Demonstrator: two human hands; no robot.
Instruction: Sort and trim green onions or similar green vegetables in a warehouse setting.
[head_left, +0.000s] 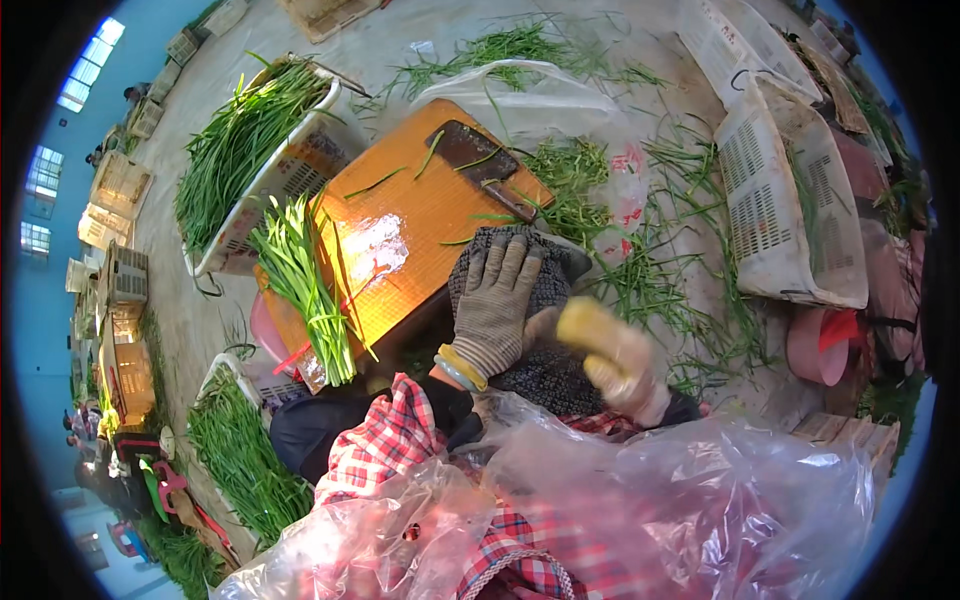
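My left hand, in a striped knit glove with a yellow cuff, lies flat on dark patterned cloth over my leg, its fingers extended. To its right, my right hand is blurred, in a pale glove with yellowish fingers; whether it holds anything cannot be made out. An orange board lies before me, wet and shiny. On its far right part rests a cleaver with a broad dark blade, its handle towards me. A bundle of green garlic chives lies on the board's left edge, near a red strip.
White plastic crates of greens stand at the left and lower left. Another white crate stands at the right. Loose leaves and a clear plastic bag lie beyond the board. A pink container is at the right.
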